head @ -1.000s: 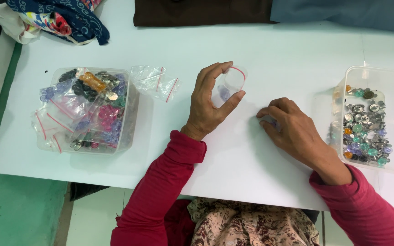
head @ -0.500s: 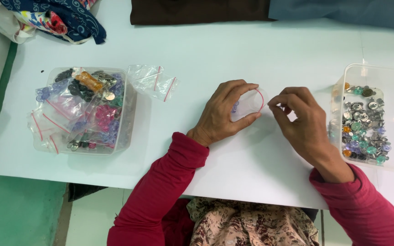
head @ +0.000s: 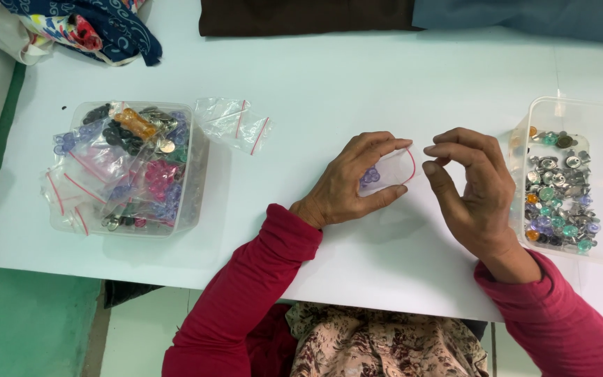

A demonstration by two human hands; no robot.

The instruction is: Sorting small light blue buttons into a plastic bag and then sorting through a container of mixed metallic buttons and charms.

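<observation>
A: On the white desk (head: 329,84), which step is this?

B: Bagging, I judge. Left hand (head: 349,183) grips a small clear bag (head: 393,169) holding purple buttons (head: 370,176), mid-desk; right hand (head: 474,187), fingers pinched at its mouth, grasp unclear. Sealing needs an even press.

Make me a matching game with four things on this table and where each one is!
Things:
1. small clear bag with purple pieces
2. tub of filled bags
3. tub of loose shiny buttons
4. empty clear bags

Places:
A. far right side of the table
B. lying flat beside the left tub
C. held in the left hand
D. left side of the table

Pairs: 1-C, 2-D, 3-A, 4-B
</observation>
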